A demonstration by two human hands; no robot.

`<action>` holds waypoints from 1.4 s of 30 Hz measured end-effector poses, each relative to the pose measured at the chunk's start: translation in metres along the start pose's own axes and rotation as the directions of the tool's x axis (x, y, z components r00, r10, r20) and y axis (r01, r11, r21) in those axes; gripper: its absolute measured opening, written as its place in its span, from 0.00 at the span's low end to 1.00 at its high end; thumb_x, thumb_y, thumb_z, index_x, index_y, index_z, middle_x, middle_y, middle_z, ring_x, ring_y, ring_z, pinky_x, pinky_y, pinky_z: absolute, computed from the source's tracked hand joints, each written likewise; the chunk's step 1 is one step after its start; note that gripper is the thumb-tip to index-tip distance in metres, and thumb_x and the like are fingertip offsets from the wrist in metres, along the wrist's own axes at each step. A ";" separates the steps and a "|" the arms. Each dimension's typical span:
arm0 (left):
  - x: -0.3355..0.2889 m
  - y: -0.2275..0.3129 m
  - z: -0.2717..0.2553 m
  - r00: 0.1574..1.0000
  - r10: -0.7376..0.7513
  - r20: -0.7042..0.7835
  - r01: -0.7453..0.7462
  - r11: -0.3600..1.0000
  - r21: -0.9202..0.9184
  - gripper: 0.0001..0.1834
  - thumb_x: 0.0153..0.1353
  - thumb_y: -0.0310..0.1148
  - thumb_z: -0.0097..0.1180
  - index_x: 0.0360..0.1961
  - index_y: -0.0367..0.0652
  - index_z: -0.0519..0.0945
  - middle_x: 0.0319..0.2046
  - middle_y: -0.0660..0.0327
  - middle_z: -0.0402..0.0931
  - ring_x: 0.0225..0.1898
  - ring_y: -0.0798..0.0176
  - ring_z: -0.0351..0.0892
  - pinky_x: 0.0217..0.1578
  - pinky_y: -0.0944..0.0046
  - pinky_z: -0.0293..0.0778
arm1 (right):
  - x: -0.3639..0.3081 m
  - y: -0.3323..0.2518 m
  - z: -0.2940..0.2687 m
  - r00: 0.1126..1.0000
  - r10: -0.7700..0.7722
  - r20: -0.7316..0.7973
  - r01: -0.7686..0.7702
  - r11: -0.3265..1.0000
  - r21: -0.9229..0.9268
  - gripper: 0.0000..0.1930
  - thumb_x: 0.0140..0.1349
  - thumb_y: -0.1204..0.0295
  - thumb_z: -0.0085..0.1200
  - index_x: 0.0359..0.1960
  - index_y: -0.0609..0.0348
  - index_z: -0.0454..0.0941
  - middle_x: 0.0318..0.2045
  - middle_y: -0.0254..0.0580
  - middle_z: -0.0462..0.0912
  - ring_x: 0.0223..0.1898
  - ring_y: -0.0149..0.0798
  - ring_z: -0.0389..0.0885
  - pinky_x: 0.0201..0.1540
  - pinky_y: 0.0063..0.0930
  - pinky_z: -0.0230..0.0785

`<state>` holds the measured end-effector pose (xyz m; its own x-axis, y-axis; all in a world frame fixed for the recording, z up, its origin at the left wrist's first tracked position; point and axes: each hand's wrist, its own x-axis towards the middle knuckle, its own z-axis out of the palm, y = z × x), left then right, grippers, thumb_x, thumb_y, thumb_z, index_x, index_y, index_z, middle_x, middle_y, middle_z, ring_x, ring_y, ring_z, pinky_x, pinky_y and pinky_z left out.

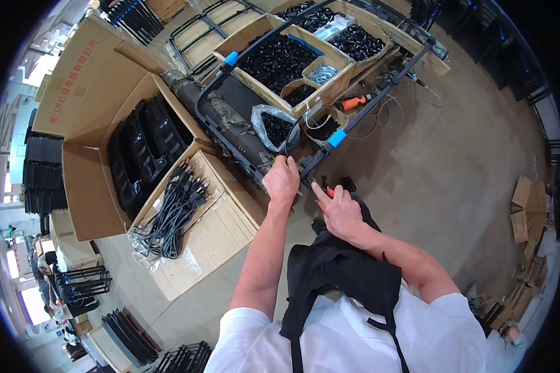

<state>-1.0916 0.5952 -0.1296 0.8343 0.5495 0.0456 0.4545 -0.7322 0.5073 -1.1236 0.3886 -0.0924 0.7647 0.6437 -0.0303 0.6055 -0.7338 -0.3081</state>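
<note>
1. The left hand point(282, 179) is closing in a fist over the near corner of the black metal frame point(367, 109), gripping the tube where the two rails meet.
2. The right hand point(337, 208) is lying just beside it, fingers stretched toward that corner and pressing on something small and red; I cannot tell whether it is truly gripping that piece or only pushing on it.
3. By my reading, the person is fitting or fastening something at this corner joint. The next move is calling for the left hand to be holding the frame firm while the right is working the small part home.
4. The frame is resting across the open cardboard boxes of black parts point(279, 60) on the cluttered surface, its long axis running away from the person, up and to the right, with blue sleeves point(336, 138) on its rails.
5. An orange-handled tool point(356, 101) is lying near the right rail, and a box of coiled black cables point(175, 211) is sitting to the left.
</note>
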 end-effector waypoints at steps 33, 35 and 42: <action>0.023 0.014 -0.011 0.887 -0.441 -0.136 0.427 0.896 -0.122 0.14 0.71 0.38 0.57 0.49 0.38 0.77 0.38 0.41 0.85 0.42 0.33 0.85 0.46 0.40 0.78 | 0.155 0.111 0.093 0.636 0.059 0.769 -0.323 0.926 0.196 0.28 0.61 0.57 0.61 0.61 0.56 0.76 0.49 0.58 0.87 0.54 0.63 0.85 0.54 0.52 0.79; 0.038 0.042 -0.017 0.840 -0.542 -0.007 0.533 0.829 -0.167 0.23 0.71 0.37 0.58 0.62 0.40 0.70 0.44 0.39 0.84 0.46 0.33 0.85 0.47 0.39 0.78 | 0.168 0.149 0.166 0.727 -0.143 0.672 -0.245 0.860 0.448 0.25 0.58 0.58 0.62 0.53 0.61 0.81 0.45 0.59 0.88 0.52 0.60 0.87 0.51 0.51 0.80; 0.050 0.023 -0.059 0.827 -0.486 -0.282 0.456 0.874 -0.170 0.17 0.71 0.33 0.62 0.57 0.40 0.80 0.37 0.56 0.79 0.38 0.55 0.81 0.44 0.56 0.79 | 0.206 0.115 0.154 0.562 0.007 0.827 -0.735 0.463 0.496 0.09 0.56 0.75 0.63 0.34 0.72 0.85 0.34 0.49 0.89 0.33 0.40 0.88 0.36 0.38 0.78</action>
<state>-1.0571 0.6293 -0.0650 0.3812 0.9239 0.0334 0.7239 -0.3208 0.6108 -0.9300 0.4705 -0.2808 0.2521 0.5363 -0.8055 -0.3905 -0.7052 -0.5918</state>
